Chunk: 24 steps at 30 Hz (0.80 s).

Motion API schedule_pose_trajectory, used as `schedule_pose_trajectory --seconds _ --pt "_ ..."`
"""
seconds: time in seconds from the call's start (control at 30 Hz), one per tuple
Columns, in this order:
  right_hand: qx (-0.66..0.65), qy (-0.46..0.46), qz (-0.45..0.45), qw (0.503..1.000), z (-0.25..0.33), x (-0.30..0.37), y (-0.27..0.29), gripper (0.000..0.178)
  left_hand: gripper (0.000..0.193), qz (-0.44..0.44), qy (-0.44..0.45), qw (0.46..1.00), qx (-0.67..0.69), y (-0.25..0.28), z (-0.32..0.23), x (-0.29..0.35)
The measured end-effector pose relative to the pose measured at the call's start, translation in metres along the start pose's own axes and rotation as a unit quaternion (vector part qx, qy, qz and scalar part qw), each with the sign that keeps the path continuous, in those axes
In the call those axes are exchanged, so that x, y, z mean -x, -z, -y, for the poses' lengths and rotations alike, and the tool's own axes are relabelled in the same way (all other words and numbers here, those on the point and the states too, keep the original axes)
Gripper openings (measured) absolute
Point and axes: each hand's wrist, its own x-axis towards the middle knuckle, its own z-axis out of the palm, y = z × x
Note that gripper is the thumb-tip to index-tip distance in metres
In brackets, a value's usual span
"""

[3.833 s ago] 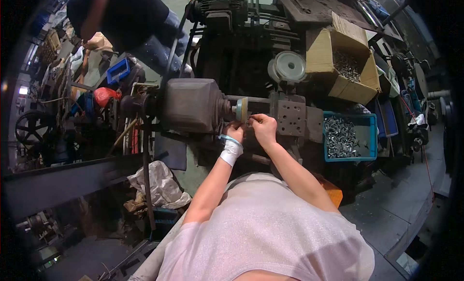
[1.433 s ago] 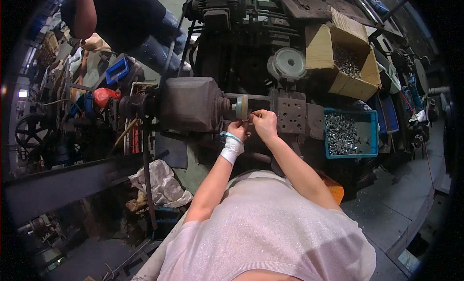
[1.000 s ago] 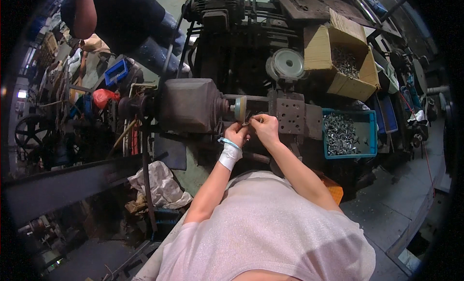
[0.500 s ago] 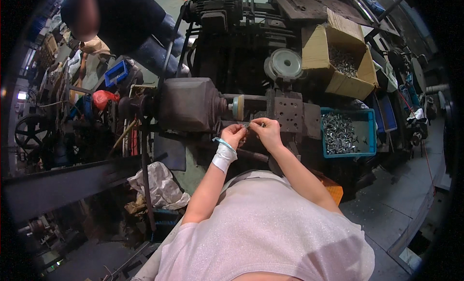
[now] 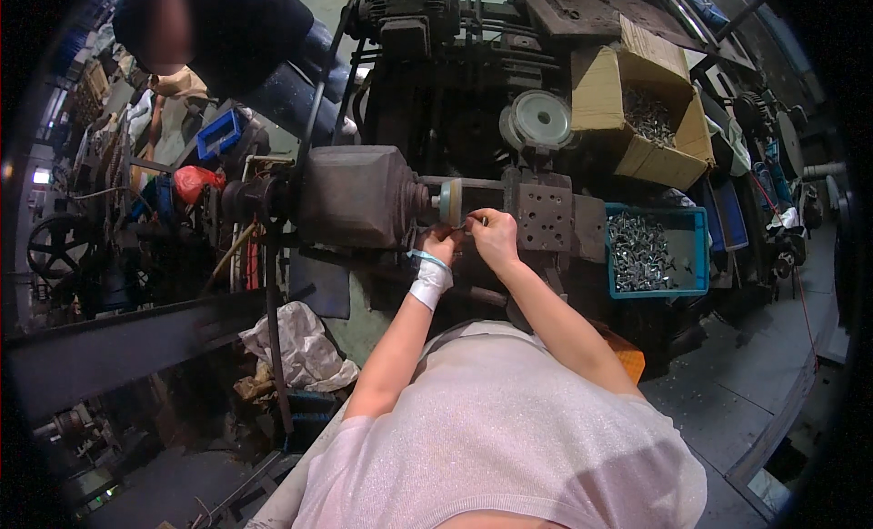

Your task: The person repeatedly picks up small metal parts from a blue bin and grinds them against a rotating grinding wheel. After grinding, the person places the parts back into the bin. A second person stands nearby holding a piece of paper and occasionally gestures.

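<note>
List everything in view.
wheel: 1, pale green and tan, centre
small part: apparently 1, colour unclear, just below wheel
machine housing: 1, dark grey, left of wheel
drilled block: 1, dark brown, right of wheel
metal disc: 1, grey, beyond block
motor: 1, black, top centre
box: 1, tan, upper right
bin: 1, teal, right of block
metal pieces: many, silver, in box and bin
crate: 1, blue, upper left
bag: 1, red, left
sack: 1, whitish, lower left
other person: 1, dark top, upper left
left hand: 1, white wrist wrap, at small part
right hand: 1, bare, at small part
</note>
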Motion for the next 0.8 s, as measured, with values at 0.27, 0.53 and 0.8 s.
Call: schedule_pose_trajectory --seconds 0.27,0.53,0.8 --pt "-0.052 -0.036 -0.002 0.998 -0.006 -0.002 -0.005 0.017 0.009 0.002 -0.033 0.998 0.049 0.0 0.016 -0.011" --pt "-0.071 -0.046 -0.006 0.996 -0.002 0.004 -0.005 0.017 0.013 0.0 -0.039 0.996 0.077 0.001 0.013 -0.004" --pt "-0.457 -0.227 0.165 0.844 0.012 0.03 0.055 0.012 0.016 0.089 0.088 0.986 0.112 0.01 -0.033 0.06"
